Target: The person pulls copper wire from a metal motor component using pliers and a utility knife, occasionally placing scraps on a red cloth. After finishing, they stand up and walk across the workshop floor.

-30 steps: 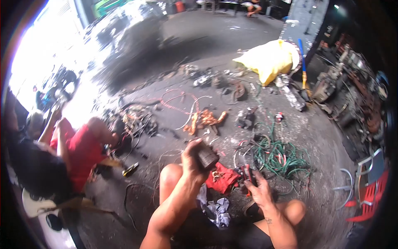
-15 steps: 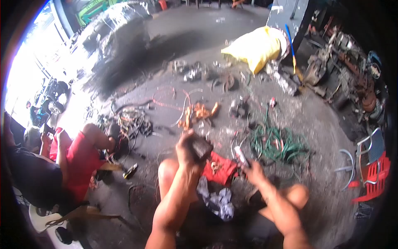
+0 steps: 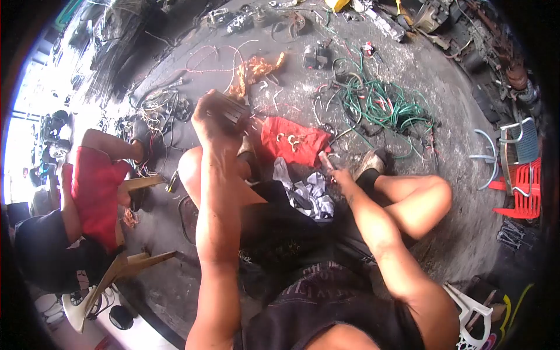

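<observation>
My left hand (image 3: 211,119) is raised in front of my left knee, its fingers wrapped round a dark rectangular block (image 3: 232,109) with slots in its face. Lower and to the right, my right hand (image 3: 340,174) grips a small slim tool (image 3: 325,160) whose details are blurred. Between the hands a red cloth (image 3: 291,142) lies on the floor with small pale curved pieces (image 3: 290,140) on it. Just below the cloth is a crumpled grey and white rag (image 3: 312,197), close to my lap.
Green wires (image 3: 382,108) lie tangled at the right, orange rope (image 3: 255,70) beyond the cloth. A seated person in red shorts (image 3: 96,192) is at the left beside dark cables (image 3: 169,111). Red plastic (image 3: 525,192) and metal parts (image 3: 434,17) stand at the right.
The view has tilted down, so the floor items appear higher and my torso shows. My left hand still holds the block, now turned to show its slots. My right hand keeps the tool.
</observation>
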A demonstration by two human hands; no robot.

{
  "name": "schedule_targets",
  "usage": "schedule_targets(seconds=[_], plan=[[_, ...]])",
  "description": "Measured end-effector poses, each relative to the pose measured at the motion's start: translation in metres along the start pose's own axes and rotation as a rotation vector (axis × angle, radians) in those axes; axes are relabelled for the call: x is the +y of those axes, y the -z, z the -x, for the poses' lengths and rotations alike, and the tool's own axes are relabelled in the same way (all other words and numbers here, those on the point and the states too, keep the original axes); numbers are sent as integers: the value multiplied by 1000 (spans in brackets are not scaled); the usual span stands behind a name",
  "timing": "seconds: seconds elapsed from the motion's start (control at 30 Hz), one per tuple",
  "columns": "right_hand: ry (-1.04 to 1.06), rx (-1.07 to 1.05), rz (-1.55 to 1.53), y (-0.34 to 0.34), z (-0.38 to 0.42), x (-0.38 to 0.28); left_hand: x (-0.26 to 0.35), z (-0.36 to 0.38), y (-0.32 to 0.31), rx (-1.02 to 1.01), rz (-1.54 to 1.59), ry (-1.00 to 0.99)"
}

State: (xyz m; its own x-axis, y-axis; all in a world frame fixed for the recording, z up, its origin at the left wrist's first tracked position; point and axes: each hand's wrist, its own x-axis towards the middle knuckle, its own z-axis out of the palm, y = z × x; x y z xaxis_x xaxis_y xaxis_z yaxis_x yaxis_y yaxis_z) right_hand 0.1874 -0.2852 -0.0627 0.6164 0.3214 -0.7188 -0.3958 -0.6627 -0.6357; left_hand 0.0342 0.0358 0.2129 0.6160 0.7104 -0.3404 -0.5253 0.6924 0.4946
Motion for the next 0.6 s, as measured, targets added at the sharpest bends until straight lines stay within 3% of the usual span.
schedule_targets(seconds=[0.1,0.2,0.27,0.3,0.33,0.37,0.4,0.47,0.5,0.57,0.6], plan=[[-176,25,-132,-35,-19,61,12,-8,27,-36,-56,97],[33,-82,89,-36,-80,110,6,-15,52,-79,-254,201],[111,-131,174,-29,-97,113,-11,-5,40,178,-367,69],[211,-158,386,-21,-105,111,-18,-7,48,220,-386,127],[258,-174,493,-18,-106,115,-30,-26,85,96,-460,111],[308,-186,598,-15,-95,105,-36,-18,80,-27,-527,86],[284,-159,667,-10,-85,92,-50,-8,75,160,-305,311],[157,-63,753,-4,-8,25,-96,-29,113,178,-245,323],[127,-45,791,0,20,1,-109,-30,121,261,-405,385],[120,-84,963,6,30,-17,-169,-69,205,170,-382,426],[168,-144,996,14,21,-22,-186,-29,170,348,-512,383]])
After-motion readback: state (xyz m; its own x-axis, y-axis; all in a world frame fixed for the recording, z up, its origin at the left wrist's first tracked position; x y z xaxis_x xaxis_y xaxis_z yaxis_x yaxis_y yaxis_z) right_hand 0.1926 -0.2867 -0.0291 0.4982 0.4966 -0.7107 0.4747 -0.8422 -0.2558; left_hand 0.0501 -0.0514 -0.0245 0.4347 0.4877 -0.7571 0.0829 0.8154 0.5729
